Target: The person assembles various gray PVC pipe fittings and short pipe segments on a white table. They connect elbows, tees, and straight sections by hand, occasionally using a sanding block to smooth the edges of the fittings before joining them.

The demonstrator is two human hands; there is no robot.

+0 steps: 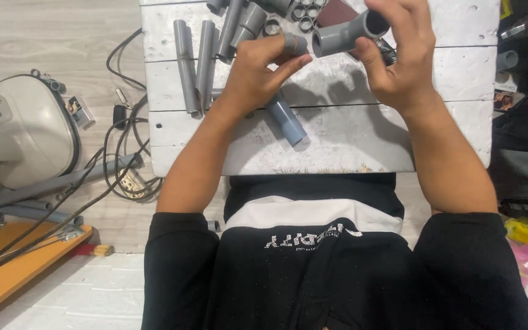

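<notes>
At top centre of the frame, the left hand pinches a short grey pipe, its end just beside the open mouth of a grey tee clasped in the right hand. More pipes lie on the white board at upper left.

the tee and short pipe look like matt grey plastic, as do the pipes lying on a rough, white-painted wooden bench, beside a smooth, pale wood-look floor.
</notes>
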